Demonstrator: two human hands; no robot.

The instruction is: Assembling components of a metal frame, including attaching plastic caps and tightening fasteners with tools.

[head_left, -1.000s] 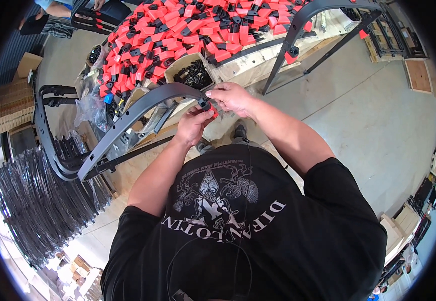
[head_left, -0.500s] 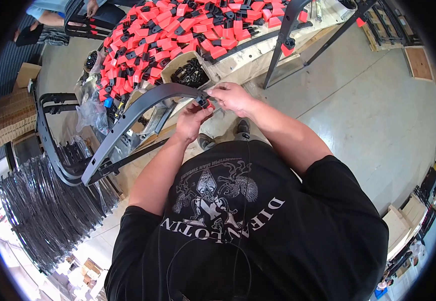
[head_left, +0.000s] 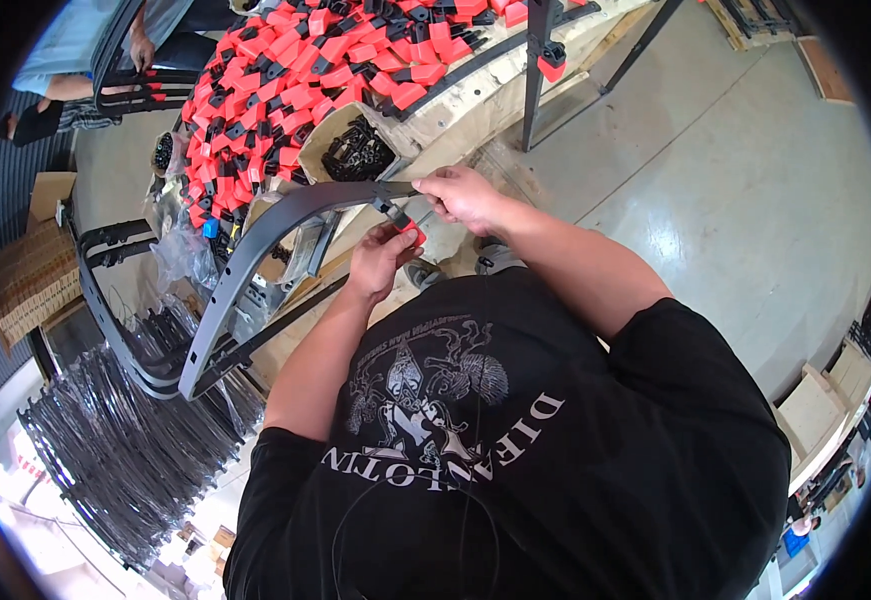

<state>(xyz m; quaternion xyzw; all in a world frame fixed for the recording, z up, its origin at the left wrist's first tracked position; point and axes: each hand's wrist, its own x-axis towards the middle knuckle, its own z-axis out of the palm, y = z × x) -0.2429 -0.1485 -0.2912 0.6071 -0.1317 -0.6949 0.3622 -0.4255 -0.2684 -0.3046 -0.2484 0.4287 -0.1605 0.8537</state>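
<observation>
A dark curved metal frame [head_left: 285,212] arches across in front of me, with small holes along its side. My right hand [head_left: 463,197] is closed in a pinch at the frame's right end; whether a small part is also between those fingers is hidden. Just below that end, my left hand [head_left: 379,262] grips a small red-and-black plastic piece [head_left: 415,234] between thumb and fingers. Its black portion points up toward the underside of the frame; I cannot tell whether they touch.
A heap of red-and-black plastic pieces [head_left: 285,95] covers the bench beyond, beside a box [head_left: 327,137] of small black parts. Bundled black bars [head_left: 145,440] lie at left. Another frame's leg [head_left: 535,90] stands at right. A co-worker's hand [head_left: 142,50] shows at far left.
My left hand has dropped slightly, and the red-and-black piece now hangs tilted lower from the frame's end. My right hand stays pinched there. The whole view has shifted a little.
</observation>
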